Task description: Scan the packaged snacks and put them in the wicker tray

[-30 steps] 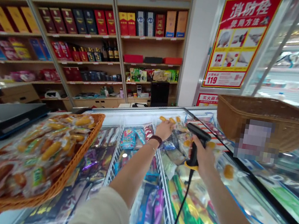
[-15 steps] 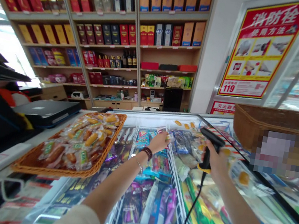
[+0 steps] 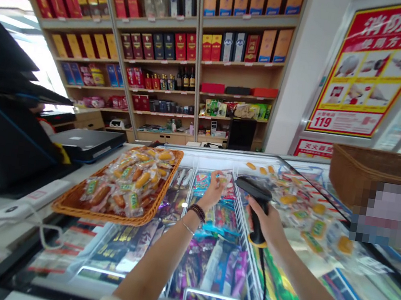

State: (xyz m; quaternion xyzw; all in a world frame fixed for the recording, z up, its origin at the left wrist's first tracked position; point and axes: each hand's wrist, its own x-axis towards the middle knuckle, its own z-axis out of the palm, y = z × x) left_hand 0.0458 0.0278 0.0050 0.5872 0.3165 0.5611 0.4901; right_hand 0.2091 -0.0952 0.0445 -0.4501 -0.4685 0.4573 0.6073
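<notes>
My left hand (image 3: 214, 190), fingers pinched, holds a small clear-wrapped snack (image 3: 225, 178) above the glass-topped freezer (image 3: 218, 159). Its label is too small to read. In my right hand (image 3: 270, 224) is a black barcode scanner (image 3: 254, 189) with a yellow rim at the handle's base. The scanner's head points left towards the wrapped snack, a short gap apart. A black cable (image 3: 263, 292) hangs down from the handle. Below my hands, colourful ice cream packs (image 3: 213, 263) lie in white wire baskets.
To the left, an orange wicker basket (image 3: 152, 216) holds several wrapped snacks. More wrapped snacks (image 3: 319, 228) lie on the glass at right, beside a brown basket (image 3: 348, 178). A black flat device (image 3: 89, 142) and a white cable (image 3: 45, 232) are on the left counter. Shelves of boxes stand behind.
My right hand has brought the scanner leftwards, closer to the wrapped snack in my left hand. The left hand has stayed over nearly the same spot. The view has turned slightly left.
</notes>
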